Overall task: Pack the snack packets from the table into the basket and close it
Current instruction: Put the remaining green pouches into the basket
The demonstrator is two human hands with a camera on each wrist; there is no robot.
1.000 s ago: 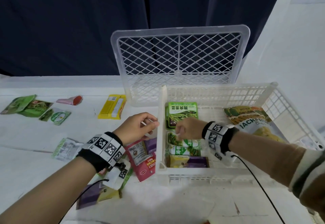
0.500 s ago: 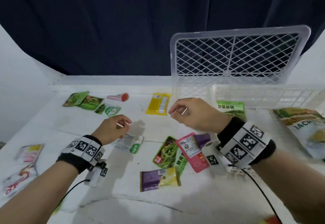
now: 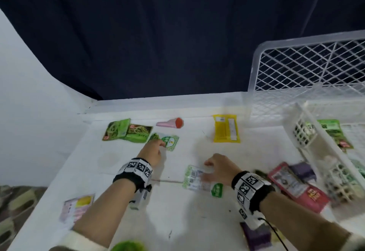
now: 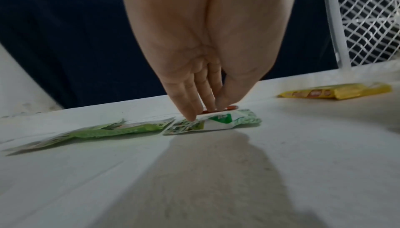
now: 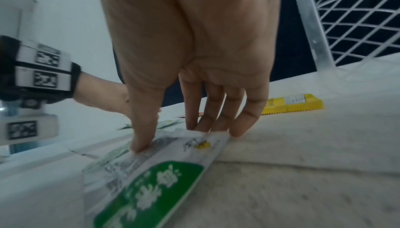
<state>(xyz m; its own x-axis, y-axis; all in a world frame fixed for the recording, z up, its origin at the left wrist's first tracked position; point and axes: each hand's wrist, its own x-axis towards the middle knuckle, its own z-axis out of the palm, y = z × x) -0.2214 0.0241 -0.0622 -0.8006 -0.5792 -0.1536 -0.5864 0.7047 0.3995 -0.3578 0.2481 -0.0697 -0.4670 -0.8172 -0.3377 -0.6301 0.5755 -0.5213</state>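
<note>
Right wrist: right hand (image 5: 190,57) atop green-labelled packet (image 5: 151,189)

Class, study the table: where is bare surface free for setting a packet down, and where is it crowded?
Free: the strip between the yellow packet and the small green-white packet; the near table between the left forearm and right forearm. Crowded: the red packet and purple packet heaped beside the basket.
</note>
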